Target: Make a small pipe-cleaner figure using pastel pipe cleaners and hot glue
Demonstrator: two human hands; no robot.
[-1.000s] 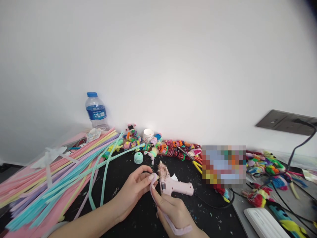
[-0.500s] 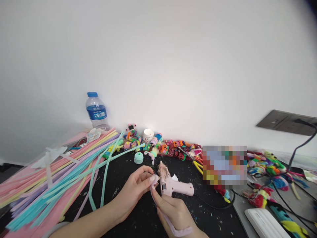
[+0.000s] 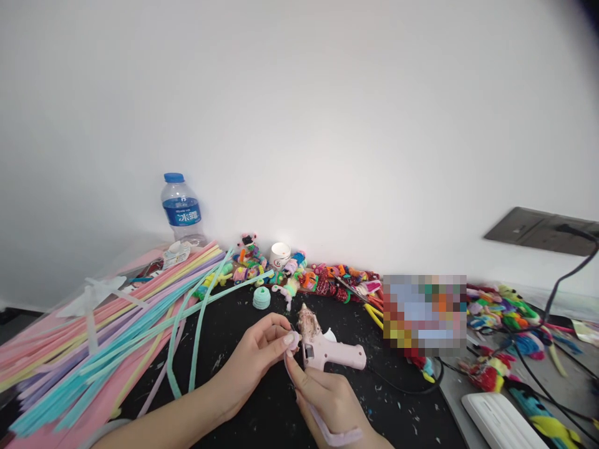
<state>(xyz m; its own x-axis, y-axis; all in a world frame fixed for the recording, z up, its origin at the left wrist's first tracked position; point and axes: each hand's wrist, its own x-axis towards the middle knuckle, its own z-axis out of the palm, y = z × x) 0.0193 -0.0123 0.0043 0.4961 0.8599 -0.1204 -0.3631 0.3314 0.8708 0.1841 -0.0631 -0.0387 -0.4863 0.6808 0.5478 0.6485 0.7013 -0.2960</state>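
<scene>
A pale pink-lilac pipe cleaner (image 3: 322, 426) is pinched between my two hands, its upper end wound into a small coil (image 3: 292, 340). My left hand (image 3: 264, 343) grips the coil between thumb and fingers. Just below, my right hand (image 3: 327, 393) closes on the strip, whose loose tail runs down past the wrist. Right behind the hands lies a pink hot glue gun (image 3: 334, 354) with a stained nozzle, its handle to the right. A mint-green coiled piece (image 3: 262, 298) stands on the black mat (image 3: 393, 411) beyond my left hand.
Bundled pastel pipe cleaners (image 3: 116, 330) cover the left side, with a water bottle (image 3: 181, 209) behind. Small fuzzy figures (image 3: 322, 280) and a paper cup (image 3: 280, 255) line the wall. At right are cords, a white device (image 3: 498, 418) and a wall socket (image 3: 538, 229).
The coil between my fingers has turned slightly and shows more of its round lilac side. Both hands stay in nearly the same place.
</scene>
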